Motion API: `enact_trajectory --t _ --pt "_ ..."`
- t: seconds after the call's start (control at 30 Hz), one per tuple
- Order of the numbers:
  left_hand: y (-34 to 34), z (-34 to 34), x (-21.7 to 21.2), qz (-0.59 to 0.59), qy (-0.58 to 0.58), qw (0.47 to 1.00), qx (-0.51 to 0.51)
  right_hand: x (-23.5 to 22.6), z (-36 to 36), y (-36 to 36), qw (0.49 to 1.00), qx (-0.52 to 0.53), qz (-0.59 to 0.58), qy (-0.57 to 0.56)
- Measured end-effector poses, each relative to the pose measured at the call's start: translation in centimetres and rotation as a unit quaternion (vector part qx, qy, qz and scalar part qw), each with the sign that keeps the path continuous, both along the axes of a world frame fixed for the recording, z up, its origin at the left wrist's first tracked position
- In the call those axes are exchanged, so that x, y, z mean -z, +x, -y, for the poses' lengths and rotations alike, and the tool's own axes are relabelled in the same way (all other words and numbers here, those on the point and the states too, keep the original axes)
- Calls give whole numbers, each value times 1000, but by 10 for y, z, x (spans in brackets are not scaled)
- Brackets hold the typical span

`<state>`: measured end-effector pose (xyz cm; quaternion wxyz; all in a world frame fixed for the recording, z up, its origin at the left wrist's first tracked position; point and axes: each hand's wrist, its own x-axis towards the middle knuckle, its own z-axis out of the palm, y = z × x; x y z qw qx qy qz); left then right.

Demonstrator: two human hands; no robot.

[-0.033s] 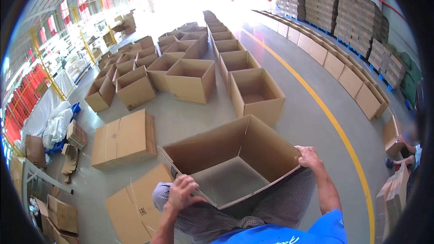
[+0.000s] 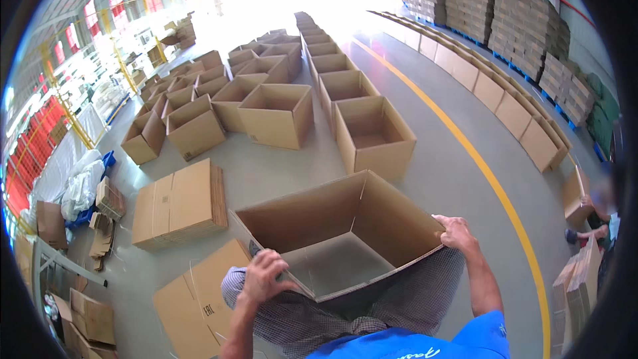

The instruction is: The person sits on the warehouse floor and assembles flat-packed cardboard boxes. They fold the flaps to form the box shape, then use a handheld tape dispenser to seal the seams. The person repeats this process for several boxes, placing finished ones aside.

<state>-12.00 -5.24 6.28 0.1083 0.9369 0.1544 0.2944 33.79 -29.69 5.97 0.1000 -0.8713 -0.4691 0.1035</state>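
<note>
In front of my legs stands a large brown cardboard box (image 2: 312, 219), open at the top. Grey floor shows through its bottom, between the walls. My left hand (image 2: 264, 278) holds the rim at its near left side, fingers curled and thumb stretched toward the near corner. At the right corner, my right hand (image 2: 456, 233) is closed on the rim, with the index finger lying along the edge. The fingertips beyond the cardboard are partly hidden. Left of the box lies a flat folded carton (image 2: 199, 299), close to my left forearm.
A stack of flat cartons (image 2: 179, 203) lies to the left. Ahead, opened boxes (image 2: 375, 133) form a long row, with more grouped at left. A yellow floor line (image 2: 488, 173) runs along the right. Another person's arm (image 2: 598, 207) shows at the far right, near cartons.
The box's near corner and my left hand have shifted slightly left and up. Both hands keep hold of the rim. The surroundings have shifted slightly in view.
</note>
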Motion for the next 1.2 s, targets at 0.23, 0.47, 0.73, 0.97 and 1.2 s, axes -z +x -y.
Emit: enact_trajectory --t 0.23,0.47,0.73,0.97,1.2 --pt "-1 -66 -10 -42 -272 953 128 -24 20 -48 984 -105 -48 -134" --pt "45 -16 -2 118 -335 919 -172 -40 33 -51 987 -81 -78 -118" --pt "86 10 4 96 -357 927 -61 -24 81 -55 963 102 -224 108" --pt "60 -24 51 97 -322 913 -229 -16 38 -60 971 -67 -169 -157" --pt "79 -24 40 -16 -268 939 -216 27 -1 -69 935 -257 -183 -159"
